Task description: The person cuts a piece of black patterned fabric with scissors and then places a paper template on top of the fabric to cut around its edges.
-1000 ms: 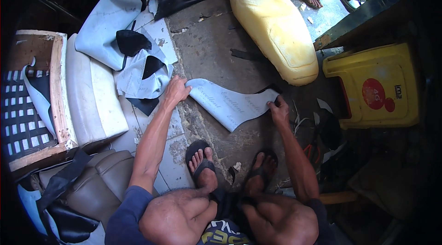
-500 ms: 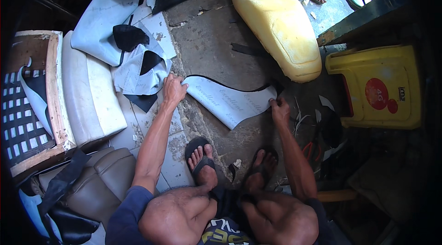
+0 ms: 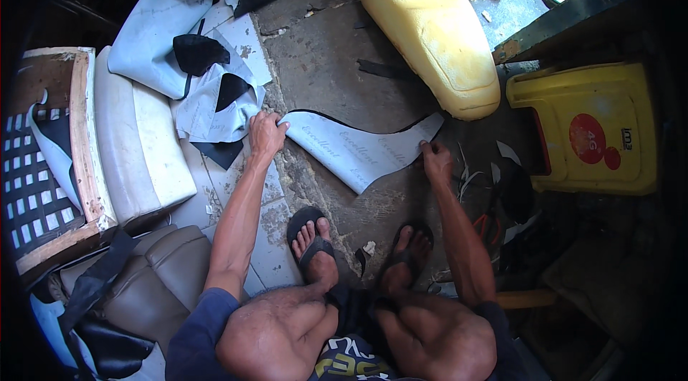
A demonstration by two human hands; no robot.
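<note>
Seemingly at the spreading-out step, a pale sheet (image 3: 358,150) lies over the floor (image 3: 322,59) nearside of the yellow foam seat (image 3: 437,37), ends pinched in the fingers of the left hand (image 3: 265,136) and right hand (image 3: 437,161), likely needing an even pull next.

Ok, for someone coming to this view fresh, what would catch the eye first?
Most likely the big yellow foam block lying at the upper centre-right, bright against its dark surroundings. Next would come the pale sheet in the middle, held near its two ends by the left hand and the right hand. Off to the right, the red-marked yellow panel also stands out.
</note>
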